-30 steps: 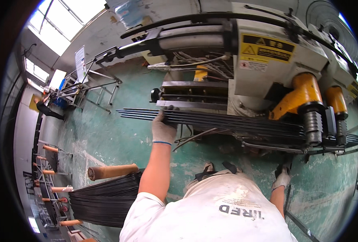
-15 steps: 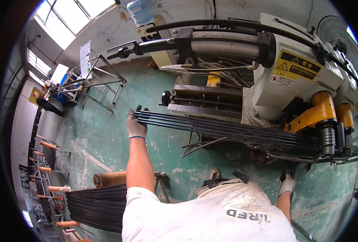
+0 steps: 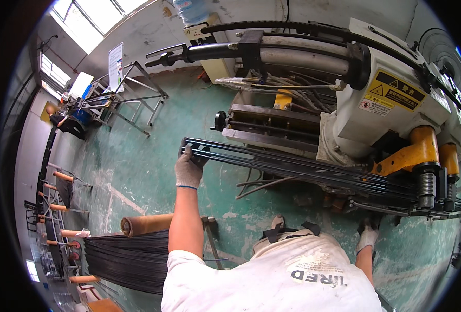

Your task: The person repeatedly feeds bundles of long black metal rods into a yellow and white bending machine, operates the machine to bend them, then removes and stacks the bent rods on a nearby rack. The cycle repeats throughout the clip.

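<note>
Steadying the black rods (image 3: 345, 179) seems the step, left hand (image 3: 189, 170) clamped round their nine-o'clock ends, next needing level support; right hand (image 3: 366, 237) at four o'clock, grip unclear.

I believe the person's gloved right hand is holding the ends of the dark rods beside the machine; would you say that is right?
Not quite: the head view shows the gloved left hand holding the ends of the dark rods beside the machine; the right hand is apart from those ends.
</note>
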A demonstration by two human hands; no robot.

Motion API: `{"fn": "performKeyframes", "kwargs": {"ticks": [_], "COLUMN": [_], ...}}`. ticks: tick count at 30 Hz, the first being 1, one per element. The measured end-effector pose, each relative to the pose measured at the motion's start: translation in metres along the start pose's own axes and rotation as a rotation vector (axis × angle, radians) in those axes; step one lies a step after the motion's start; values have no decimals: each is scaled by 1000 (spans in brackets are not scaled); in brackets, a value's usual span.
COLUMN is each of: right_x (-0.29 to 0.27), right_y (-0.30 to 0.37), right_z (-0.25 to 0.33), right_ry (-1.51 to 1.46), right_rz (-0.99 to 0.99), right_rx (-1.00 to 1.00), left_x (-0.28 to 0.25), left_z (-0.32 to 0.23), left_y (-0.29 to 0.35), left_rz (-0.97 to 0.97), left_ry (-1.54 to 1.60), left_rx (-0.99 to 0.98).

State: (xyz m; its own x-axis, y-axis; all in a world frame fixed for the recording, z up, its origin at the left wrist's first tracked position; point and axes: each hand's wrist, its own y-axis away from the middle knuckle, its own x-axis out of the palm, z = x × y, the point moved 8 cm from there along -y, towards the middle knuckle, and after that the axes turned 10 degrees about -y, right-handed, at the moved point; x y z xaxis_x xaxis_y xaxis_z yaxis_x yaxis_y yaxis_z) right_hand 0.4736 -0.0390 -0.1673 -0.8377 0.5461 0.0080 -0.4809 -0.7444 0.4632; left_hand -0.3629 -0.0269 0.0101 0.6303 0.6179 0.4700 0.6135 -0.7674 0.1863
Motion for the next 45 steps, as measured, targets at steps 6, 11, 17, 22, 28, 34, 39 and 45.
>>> {"fn": "performKeyframes", "kwargs": {"ticks": [6,11,17,22,28,34,39,45], "right_x": [18,-6,-31,-49,17,13,-13,-86], "right_y": [15,12,9,-14,12,9,-28,-111], "right_z": [17,3,-15,-33,-1,-16,-28,-46], "right_ry": [18,26,70,445,557,835,1251,1009], "right_rz": [20,2,5,-8,142,245,361,345], "right_rx": [-44,-62,17,-79,-164,-186,-87,135], "left_x": [-5,4,10,4,-22,-17,-49,-6], "left_z": [2,-2,-14,-9,-6,-3,46,245], "left_y": [-8,-5,6,-1,0,-11,25,130], "left_rz": [-57,-31,16,105,162,62,-253,-397], "left_ry": [139,69,-111,-199,-419,-110,98,17], "left_rx": [19,28,-14,-72,-163,-91,-94,-518]}}
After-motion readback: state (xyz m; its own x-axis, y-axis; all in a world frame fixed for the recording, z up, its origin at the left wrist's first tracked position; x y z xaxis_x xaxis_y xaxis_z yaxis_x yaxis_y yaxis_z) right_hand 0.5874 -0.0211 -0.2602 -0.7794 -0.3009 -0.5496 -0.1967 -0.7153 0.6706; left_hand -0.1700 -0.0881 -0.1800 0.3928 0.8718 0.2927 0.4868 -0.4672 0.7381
